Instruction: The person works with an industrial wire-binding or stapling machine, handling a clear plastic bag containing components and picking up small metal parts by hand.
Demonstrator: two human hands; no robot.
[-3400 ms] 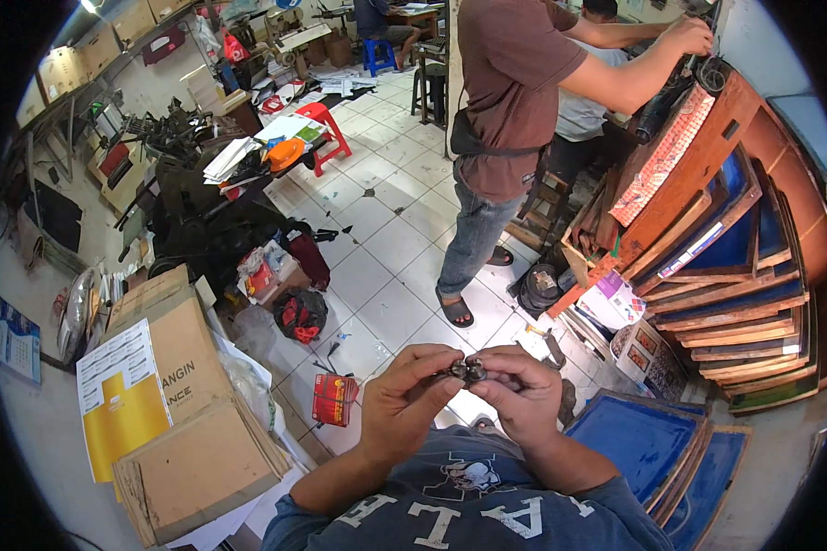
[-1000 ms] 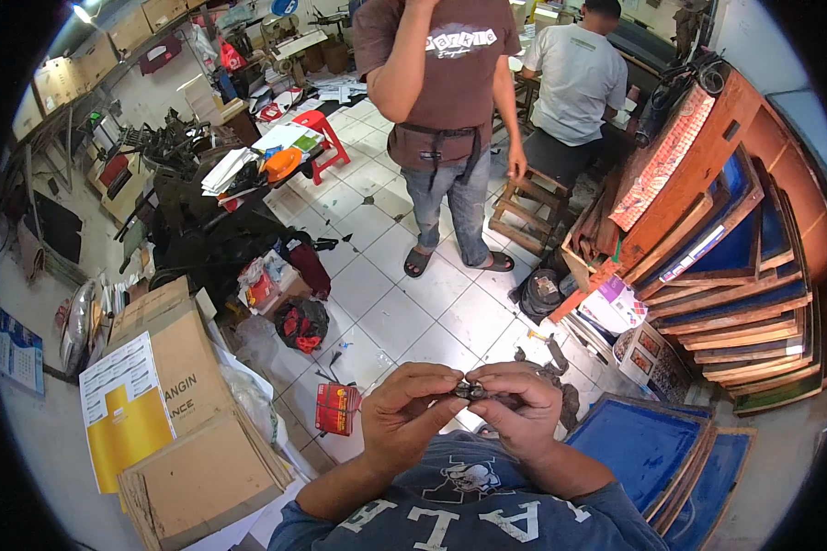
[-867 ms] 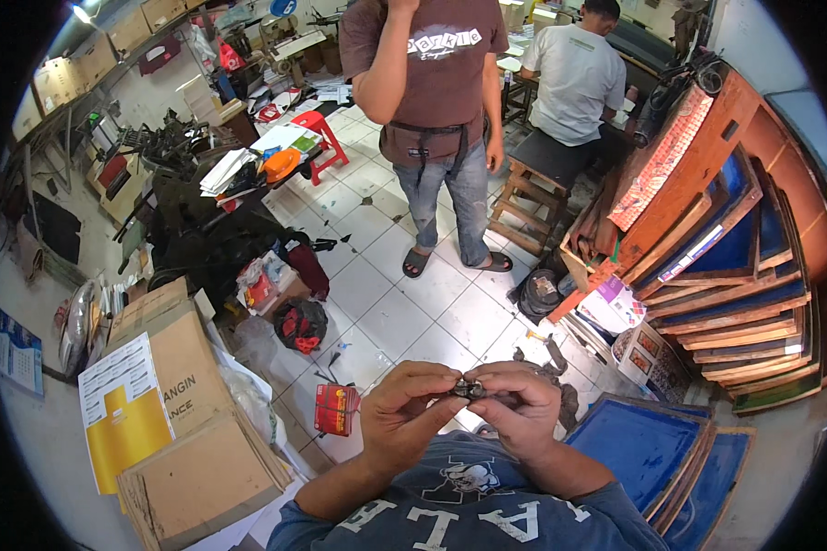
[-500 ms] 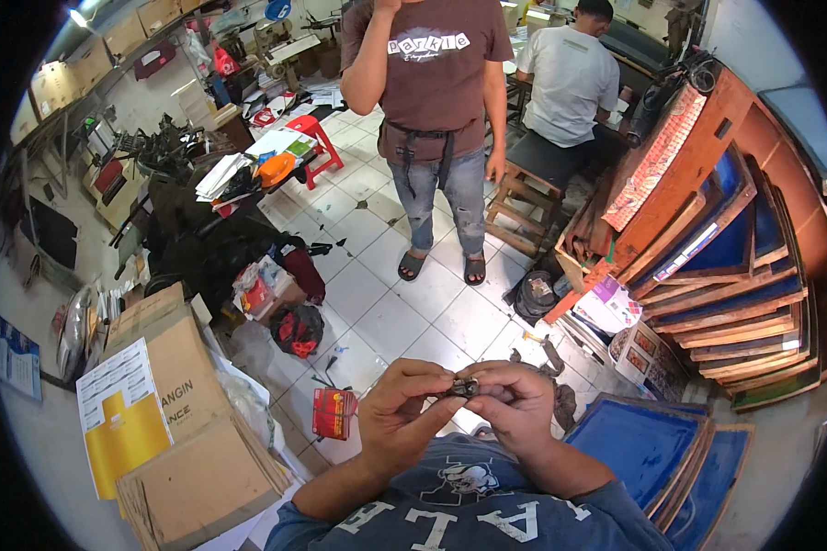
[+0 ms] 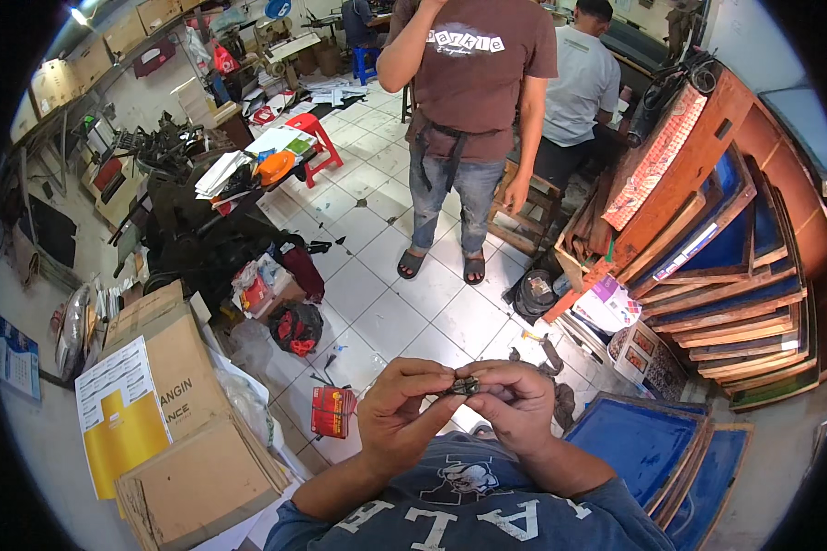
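Left hand (image 5: 400, 409) pinched one end of a small dark metallic part (image 5: 464, 386) between thumb and fingers; right hand (image 5: 516, 404) gripped the other end the same way. Part sat between the two sets of fingertips, held up in front of the wearer's shirt (image 5: 469, 500), fine detail too small to tell. Red box (image 5: 333, 411) lay on the tiled floor (image 5: 386, 317), left of the hands. Cardboard boxes (image 5: 198, 468) stood far left, blue-panelled frames (image 5: 629, 441) right. Person in brown shirt (image 5: 487, 78) stood ahead, one arm raised.
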